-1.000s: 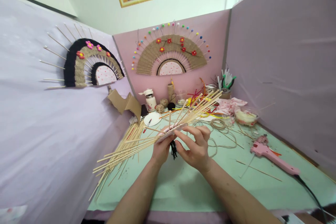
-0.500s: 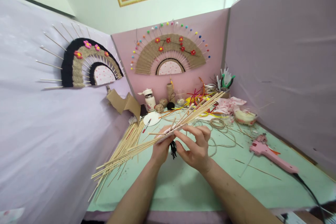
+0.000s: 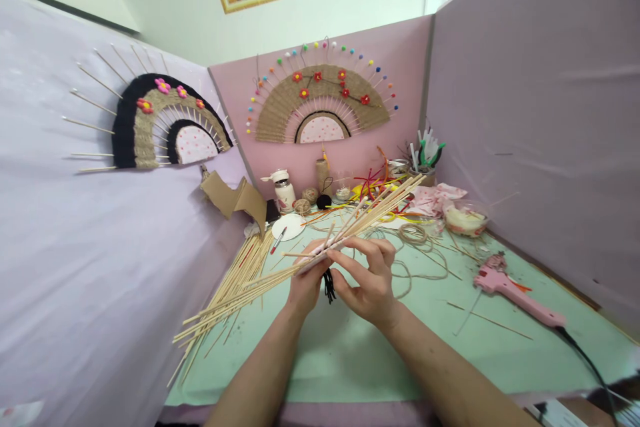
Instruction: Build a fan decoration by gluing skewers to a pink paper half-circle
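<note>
Fan-shaped frame of thin pale wooden sticks (image 3: 345,232) sits above the mint-green table (image 3: 400,367), gripped by the left hand (image 3: 306,290), while the right hand's (image 3: 367,280) curled fingers touch its edge, whether gripping I cannot tell.

Left hand (image 3: 305,287) gripping, right hand (image 3: 373,283) with thumb (image 3: 345,287) and index finger (image 3: 350,267) apart, bare forearms (image 3: 270,355) angled inward

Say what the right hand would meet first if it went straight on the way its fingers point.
Probably the pale card with the sticks: the right hand's fingers seem right at its edge, though depth is unclear.
</note>
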Available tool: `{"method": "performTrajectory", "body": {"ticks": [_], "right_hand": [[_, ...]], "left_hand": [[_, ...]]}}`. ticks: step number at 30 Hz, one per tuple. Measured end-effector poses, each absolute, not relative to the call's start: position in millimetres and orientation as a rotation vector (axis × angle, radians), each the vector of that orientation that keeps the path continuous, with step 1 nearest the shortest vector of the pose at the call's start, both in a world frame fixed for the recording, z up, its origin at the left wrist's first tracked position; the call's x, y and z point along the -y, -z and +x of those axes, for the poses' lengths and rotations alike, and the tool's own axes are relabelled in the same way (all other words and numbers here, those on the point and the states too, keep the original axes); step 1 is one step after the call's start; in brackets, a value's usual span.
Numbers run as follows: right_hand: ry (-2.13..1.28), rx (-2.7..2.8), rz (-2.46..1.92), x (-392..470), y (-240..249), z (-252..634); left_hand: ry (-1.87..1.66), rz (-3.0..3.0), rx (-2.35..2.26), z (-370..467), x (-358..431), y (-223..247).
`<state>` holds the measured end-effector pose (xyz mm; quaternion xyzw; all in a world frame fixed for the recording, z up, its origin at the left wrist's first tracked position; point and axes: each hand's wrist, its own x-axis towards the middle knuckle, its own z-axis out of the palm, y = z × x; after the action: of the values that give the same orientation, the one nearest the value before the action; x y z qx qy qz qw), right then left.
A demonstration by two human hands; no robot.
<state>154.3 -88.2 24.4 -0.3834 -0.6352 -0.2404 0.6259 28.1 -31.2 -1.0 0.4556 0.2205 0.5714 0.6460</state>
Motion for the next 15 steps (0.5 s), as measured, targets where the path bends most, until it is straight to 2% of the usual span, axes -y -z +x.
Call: {"method": "performTrajectory", "body": {"ticks": [6, 15], "right_hand": [[0.499, 1.431, -0.819, 89.2, -25.0, 157.0], [0.408, 1.374, -0.973, 81.2, -20.4, 158.5]], "left_hand": [[-1.258, 1.036, -0.405, 26.8, 33.0, -12.1], [-1.295, 0.847, -0.386, 20.9, 28.4, -14.7]]}}
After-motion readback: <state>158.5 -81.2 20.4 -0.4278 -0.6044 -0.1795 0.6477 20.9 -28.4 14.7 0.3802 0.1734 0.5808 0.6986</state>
